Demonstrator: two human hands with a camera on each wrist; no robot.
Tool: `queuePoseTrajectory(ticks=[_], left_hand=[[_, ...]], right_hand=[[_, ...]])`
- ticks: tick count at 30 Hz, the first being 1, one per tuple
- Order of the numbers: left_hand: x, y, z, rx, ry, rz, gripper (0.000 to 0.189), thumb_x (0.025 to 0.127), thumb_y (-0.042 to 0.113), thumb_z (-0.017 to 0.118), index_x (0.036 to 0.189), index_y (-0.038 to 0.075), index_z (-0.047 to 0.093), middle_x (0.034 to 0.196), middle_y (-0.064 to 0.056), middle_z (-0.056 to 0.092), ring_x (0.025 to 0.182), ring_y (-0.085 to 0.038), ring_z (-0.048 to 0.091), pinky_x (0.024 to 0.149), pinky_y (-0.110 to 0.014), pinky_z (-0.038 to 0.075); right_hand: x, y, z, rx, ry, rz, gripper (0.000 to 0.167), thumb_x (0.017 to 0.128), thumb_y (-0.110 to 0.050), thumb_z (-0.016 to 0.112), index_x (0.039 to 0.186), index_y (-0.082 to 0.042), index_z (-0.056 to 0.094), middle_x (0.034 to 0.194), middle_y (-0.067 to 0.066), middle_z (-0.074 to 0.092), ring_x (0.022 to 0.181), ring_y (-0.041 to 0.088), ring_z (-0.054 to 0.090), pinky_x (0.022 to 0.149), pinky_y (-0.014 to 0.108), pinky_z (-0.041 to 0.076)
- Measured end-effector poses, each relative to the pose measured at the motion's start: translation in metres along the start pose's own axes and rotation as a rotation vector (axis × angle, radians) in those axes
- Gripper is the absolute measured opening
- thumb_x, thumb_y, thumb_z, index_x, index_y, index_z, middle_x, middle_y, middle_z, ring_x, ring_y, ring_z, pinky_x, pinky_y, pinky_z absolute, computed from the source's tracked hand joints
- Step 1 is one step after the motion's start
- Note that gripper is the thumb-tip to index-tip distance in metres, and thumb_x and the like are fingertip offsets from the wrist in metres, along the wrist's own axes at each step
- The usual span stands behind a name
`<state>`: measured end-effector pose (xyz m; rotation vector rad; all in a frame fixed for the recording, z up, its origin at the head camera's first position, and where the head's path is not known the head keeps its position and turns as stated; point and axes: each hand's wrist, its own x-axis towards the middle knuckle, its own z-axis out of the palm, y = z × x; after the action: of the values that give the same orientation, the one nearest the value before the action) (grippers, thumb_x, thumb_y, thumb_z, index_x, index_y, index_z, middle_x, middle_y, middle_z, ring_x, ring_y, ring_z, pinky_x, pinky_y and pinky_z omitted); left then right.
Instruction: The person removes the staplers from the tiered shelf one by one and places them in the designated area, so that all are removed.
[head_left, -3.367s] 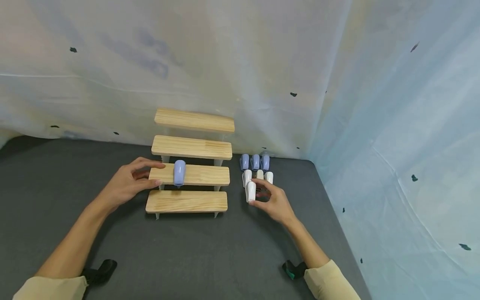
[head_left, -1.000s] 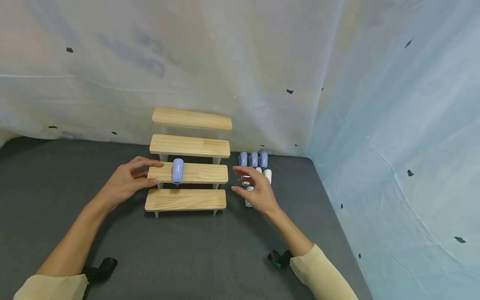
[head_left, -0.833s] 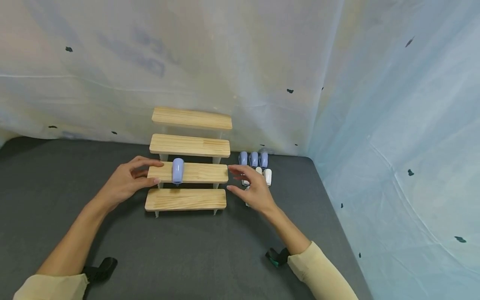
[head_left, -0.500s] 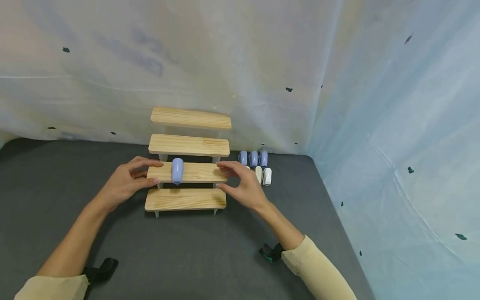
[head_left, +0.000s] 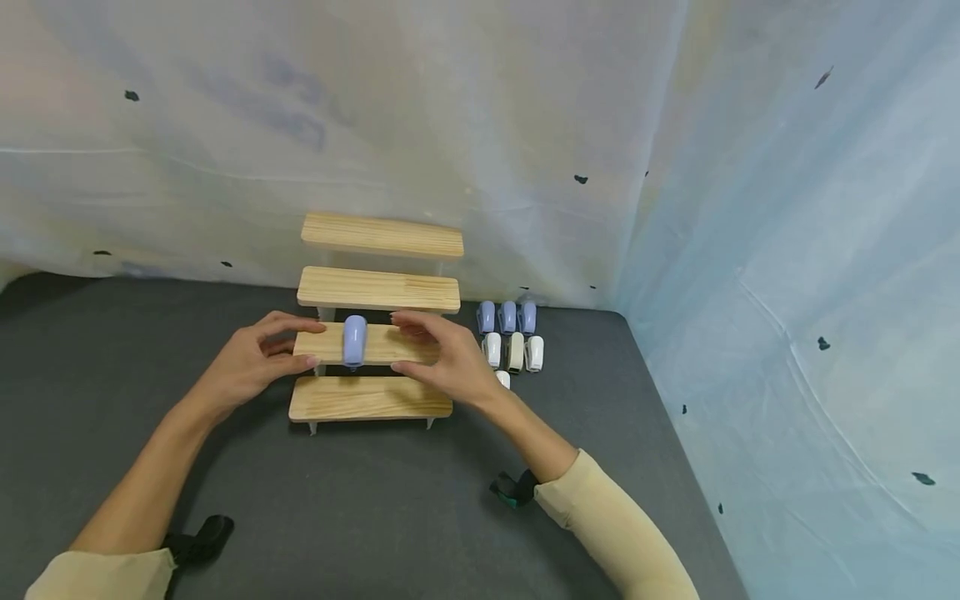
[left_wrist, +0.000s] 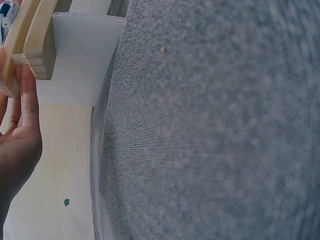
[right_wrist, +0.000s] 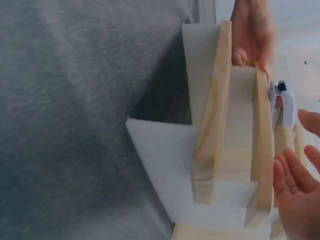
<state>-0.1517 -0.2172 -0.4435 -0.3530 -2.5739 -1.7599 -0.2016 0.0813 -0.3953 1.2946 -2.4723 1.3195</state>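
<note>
Progress looks early: I'm bracing the second step's left end with my left hand (head_left: 251, 360), reaching my open right hand (head_left: 442, 360) toward its one blue clip (head_left: 354, 341); seven clips (head_left: 510, 346) are waiting right

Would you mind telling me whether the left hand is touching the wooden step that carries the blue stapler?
Touching. In the head view the left hand has its thumb and fingertips on the left end of the second step, beside the blue stapler.
</note>
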Motion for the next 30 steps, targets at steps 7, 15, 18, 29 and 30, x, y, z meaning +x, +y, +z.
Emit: queuePoseTrajectory(ticks=[7,15,18,29,30], left_hand=[[0.002,0.002,0.000,0.004,-0.012,0.015,0.046,0.094,0.024,0.072,0.136,0.008,0.059,0.129,-0.007,0.047,0.125,-0.043,0.050,0.082,-0.017,0.051],[0.001,-0.001,0.002,-0.022,-0.018,0.012,0.045,0.094,0.024,0.071,0.135,0.009,0.059,0.130,-0.007,0.047,0.125,-0.044,0.050,0.081,-0.020,0.053],[0.000,-0.001,0.001,-0.024,-0.016,0.016,0.045,0.095,0.023,0.071,0.136,0.009,0.059,0.129,-0.006,0.048,0.125,-0.042,0.050,0.081,-0.020,0.054],[-0.001,0.000,0.001,-0.011,-0.015,0.013,0.046,0.095,0.024,0.071,0.136,0.009,0.058,0.129,-0.007,0.047,0.126,-0.045,0.049,0.081,-0.018,0.052],[-0.001,0.001,0.002,-0.011,-0.013,0.013,0.046,0.095,0.024,0.071,0.136,0.009,0.058,0.129,-0.007,0.048,0.126,-0.045,0.049,0.081,-0.018,0.052]], right_hand=[[0.010,-0.004,0.008,-0.019,-0.028,0.015,0.062,0.084,-0.014,0.083,0.138,-0.005,0.055,0.132,0.008,0.062,0.118,0.019,0.061,0.101,0.023,0.045],[0.018,-0.009,0.017,-0.077,-0.045,0.038,0.061,0.085,-0.021,0.082,0.139,-0.009,0.056,0.135,0.002,0.061,0.123,0.008,0.056,0.103,0.019,0.041],[0.021,-0.011,0.022,-0.099,-0.063,0.052,0.065,0.083,-0.026,0.083,0.140,-0.010,0.055,0.137,0.001,0.060,0.126,0.006,0.053,0.105,0.018,0.038],[0.027,-0.012,0.035,-0.210,-0.085,0.077,0.071,0.082,-0.036,0.083,0.144,-0.017,0.052,0.136,-0.001,0.059,0.122,0.012,0.054,0.103,0.025,0.042],[0.027,-0.012,0.035,-0.219,-0.085,0.078,0.071,0.082,-0.036,0.083,0.144,-0.018,0.052,0.136,-0.001,0.059,0.121,0.013,0.054,0.103,0.025,0.042]])
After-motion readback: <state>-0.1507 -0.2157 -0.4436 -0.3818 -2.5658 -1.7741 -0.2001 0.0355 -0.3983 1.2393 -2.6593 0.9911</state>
